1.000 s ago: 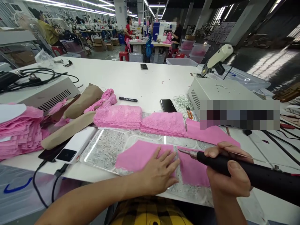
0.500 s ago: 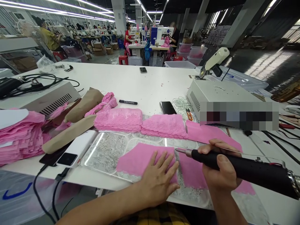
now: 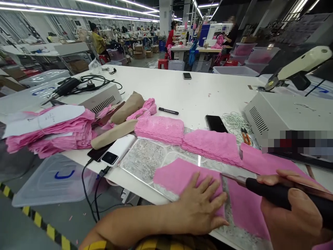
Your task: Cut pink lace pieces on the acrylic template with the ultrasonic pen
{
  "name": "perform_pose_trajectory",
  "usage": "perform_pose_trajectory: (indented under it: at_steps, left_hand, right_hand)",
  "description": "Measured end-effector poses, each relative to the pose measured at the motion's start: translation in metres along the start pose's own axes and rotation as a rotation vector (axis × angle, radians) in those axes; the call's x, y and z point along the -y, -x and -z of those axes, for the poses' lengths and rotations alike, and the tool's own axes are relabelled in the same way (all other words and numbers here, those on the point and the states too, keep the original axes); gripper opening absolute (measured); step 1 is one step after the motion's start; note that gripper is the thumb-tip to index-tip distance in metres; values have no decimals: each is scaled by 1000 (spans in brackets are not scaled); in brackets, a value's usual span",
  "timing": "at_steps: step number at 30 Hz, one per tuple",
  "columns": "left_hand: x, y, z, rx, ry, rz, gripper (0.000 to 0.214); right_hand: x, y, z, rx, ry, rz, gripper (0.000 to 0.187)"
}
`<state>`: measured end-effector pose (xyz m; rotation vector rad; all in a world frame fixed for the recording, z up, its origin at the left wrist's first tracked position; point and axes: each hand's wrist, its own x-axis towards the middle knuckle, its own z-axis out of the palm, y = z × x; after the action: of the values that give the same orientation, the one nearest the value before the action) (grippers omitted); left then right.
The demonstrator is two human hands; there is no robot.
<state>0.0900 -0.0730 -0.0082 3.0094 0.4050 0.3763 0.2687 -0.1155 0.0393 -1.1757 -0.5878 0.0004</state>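
Observation:
My left hand (image 3: 201,205) lies flat with its fingers spread on a pink fabric piece (image 3: 174,175), pressing it against the grey marbled board (image 3: 145,156). In my right hand (image 3: 293,205) is a black-handled electric cutting knife (image 3: 270,191), gripped like a thick pen. Its thin metal tip touches or nearly touches the upper right corner of that piece. Across a narrow gap to the right lies a second pink piece (image 3: 244,205), partly hidden by my right hand. Beyond the board's middle sit two stacks of scalloped pink fabric (image 3: 159,129), (image 3: 212,146).
Grey vented boxes (image 3: 293,111), (image 3: 101,97) flank the white table (image 3: 135,81). A black phone (image 3: 215,124), orange-handled snips (image 3: 245,136) and a marker (image 3: 168,110) lie beyond the stacks. At left are a white power bank (image 3: 122,149) and bundled pink pieces (image 3: 65,130). Co-workers sit farther off.
The camera view has swung left, so the scene sits farther right in the picture. My left hand stays flat on the fabric, and the knife tip remains near the same corner.

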Motion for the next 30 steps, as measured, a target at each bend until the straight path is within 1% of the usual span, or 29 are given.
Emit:
perform_pose_trajectory:
  at_steps: [2,5,8,11,18,23,30]
  left_hand:
    - [0,2,-3,-60,1,-11,63]
    - [2,3,-7,-153,26,-43,57]
    - [4,3,-9,-221,38,-81,51]
    - [5,3,-9,-262,34,-107,48]
    - [3,3,-6,-273,26,-118,44]
    - [3,3,-4,-273,13,-127,45]
    - [3,3,-5,-230,7,-138,46]
  right_hand:
    - [0,-2,0,15,-14,40,19]
    - [0,-5,0,26,-79,28,20]
    - [-2,-6,0,47,-121,36,18]
    - [-3,-5,1,70,-135,53,16]
    - [-3,-3,-1,100,-132,46,13]
    - [-1,-3,-2,117,-107,41,10]
    - [0,-1,-3,118,-50,38,6]
